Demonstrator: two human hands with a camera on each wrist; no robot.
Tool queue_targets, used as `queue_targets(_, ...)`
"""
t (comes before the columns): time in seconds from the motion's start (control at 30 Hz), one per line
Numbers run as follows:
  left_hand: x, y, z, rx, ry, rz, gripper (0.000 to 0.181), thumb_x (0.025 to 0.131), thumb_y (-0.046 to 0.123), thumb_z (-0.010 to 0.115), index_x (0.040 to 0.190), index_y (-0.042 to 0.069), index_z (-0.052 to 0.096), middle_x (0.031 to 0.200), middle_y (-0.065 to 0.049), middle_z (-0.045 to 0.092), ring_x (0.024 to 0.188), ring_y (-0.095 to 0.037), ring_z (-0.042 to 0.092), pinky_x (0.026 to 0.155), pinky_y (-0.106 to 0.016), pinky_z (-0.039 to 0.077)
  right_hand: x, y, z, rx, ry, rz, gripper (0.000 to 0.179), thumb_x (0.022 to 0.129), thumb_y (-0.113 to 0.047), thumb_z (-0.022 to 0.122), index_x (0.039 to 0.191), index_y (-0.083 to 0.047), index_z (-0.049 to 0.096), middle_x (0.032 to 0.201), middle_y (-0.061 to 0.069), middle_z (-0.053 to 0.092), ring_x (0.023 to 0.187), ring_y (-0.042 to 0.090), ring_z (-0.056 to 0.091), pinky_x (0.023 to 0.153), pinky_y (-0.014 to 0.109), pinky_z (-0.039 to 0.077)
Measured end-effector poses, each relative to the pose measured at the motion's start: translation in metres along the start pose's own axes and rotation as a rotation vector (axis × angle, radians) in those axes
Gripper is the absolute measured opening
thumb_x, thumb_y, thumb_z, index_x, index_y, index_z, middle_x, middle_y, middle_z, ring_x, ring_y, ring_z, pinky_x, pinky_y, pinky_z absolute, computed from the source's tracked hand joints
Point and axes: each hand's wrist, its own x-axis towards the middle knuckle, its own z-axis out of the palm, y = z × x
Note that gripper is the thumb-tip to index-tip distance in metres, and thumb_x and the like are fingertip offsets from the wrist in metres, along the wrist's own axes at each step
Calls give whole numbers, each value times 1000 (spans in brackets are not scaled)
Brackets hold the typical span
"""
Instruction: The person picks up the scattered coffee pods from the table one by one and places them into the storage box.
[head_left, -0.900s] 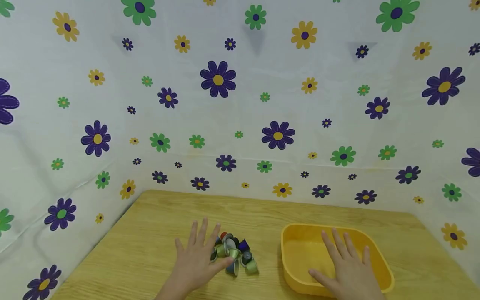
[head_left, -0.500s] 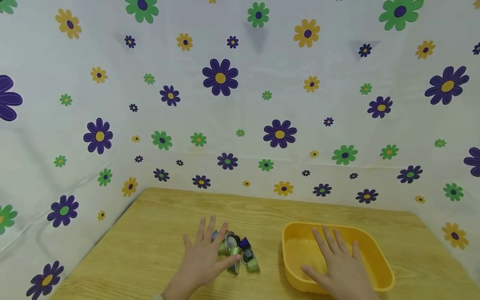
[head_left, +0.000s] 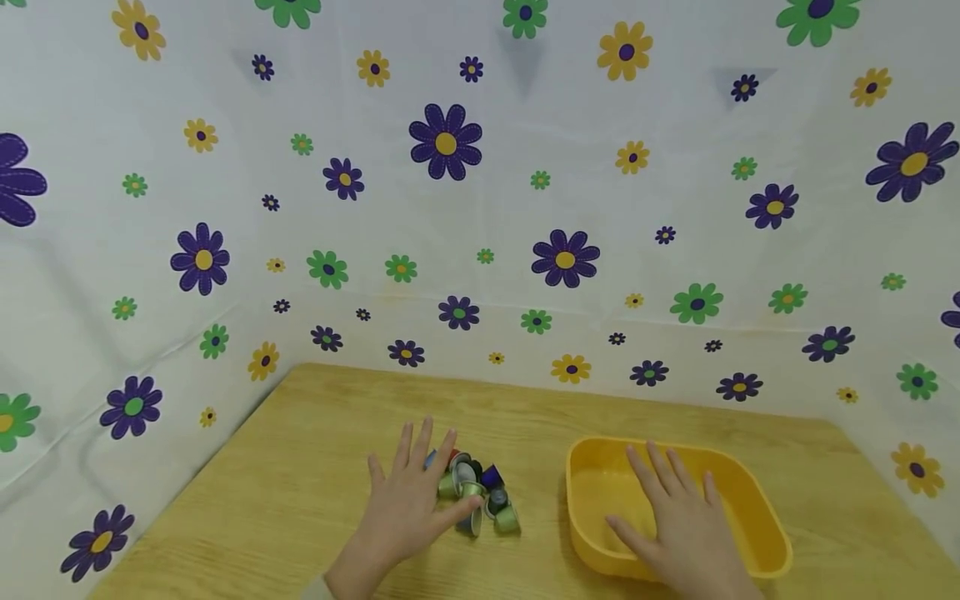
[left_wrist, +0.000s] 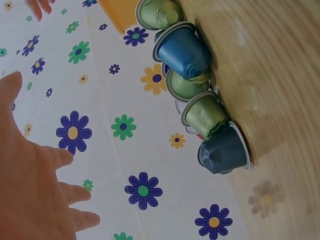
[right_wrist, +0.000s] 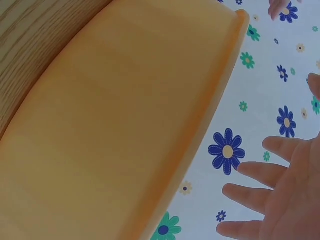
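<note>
My left hand [head_left: 405,508] hovers with spread, straight fingers just left of a small pile of coffee capsules [head_left: 470,493], hiding part of it. In the left wrist view a blue capsule [left_wrist: 183,50], green capsules [left_wrist: 206,115] and a dark teal capsule [left_wrist: 225,150] lie heaped on the wood, apart from the hand. On the right stands a yellow plastic basin [head_left: 600,492]. My right hand [head_left: 686,521], its fingers also spread, is held above the basin's near side and covers part of it. In the right wrist view the basin's outer wall [right_wrist: 115,100] fills much of the picture. Neither hand holds anything.
The wooden table [head_left: 360,400] carries the capsules and the basin. A white cloth [head_left: 495,208] with printed flowers hangs behind the table and along both sides.
Both hands stay spread in the air. The left has shifted slightly right toward the capsules, the right slightly left over the basin. The head view has tilted a little down; capsules and basin stay put.
</note>
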Motion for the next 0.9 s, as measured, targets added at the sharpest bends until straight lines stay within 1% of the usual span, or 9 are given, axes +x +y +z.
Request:
queue_targets(0.13,2,0,-2,15,6,7,87,74,76,28,141,22,23,146,-10,9,132,-30,1,88,-70,7,1,0,-2,13,21,2,71,81,-54,52,135,-9,38,135,18,35,121,39,30,93,62,16)
queue_targets(0.23,2,-1,-3,10,17,23,84,76,75,27,141,21,25,146,-10,13,132,-30,6,89,-69,11,1,0,-3,19,28,3,68,82,-50,54,133,-8,40,135,18,36,120,39,32,93,62,17)
queue_targets(0.37,2,-2,-3,-16,21,53,80,79,70,33,141,19,26,145,-10,15,132,-30,9,89,-69,12,0,0,-4,14,26,4,64,82,-47,55,132,-8,43,133,18,38,119,39,34,93,61,19)
queue_targets(0.47,2,-3,-2,-37,25,64,76,81,66,37,141,20,26,145,-10,16,131,-30,11,90,-67,14,1,0,-5,10,21,8,62,83,-45,54,131,-7,43,133,19,39,118,39,35,93,61,20)
queue_targets(0.57,2,-4,-1,-67,39,91,72,83,61,42,139,17,31,142,-12,24,128,-31,21,92,-63,21,1,0,-5,11,17,10,61,84,-44,54,131,-6,43,131,19,41,116,40,37,93,61,21)
queue_targets(0.73,0,-4,-3,-97,60,150,65,86,56,41,134,12,40,133,-15,38,119,-32,37,92,-54,30,1,2,-4,14,40,-6,59,85,-40,55,129,-4,44,125,18,47,111,38,43,90,58,28)
queue_targets(0.83,0,-5,-5,-103,70,171,62,87,54,40,130,10,45,127,-13,46,114,-30,43,90,-50,35,0,4,-3,8,53,-12,57,84,-40,56,127,-3,46,121,18,51,106,37,47,88,56,33)
queue_targets(0.9,0,-6,-6,-103,73,185,58,88,52,42,125,9,50,120,-11,52,107,-27,49,86,-46,40,0,4,-3,9,61,-15,55,84,-39,56,125,-3,49,116,17,53,103,37,49,85,54,36)
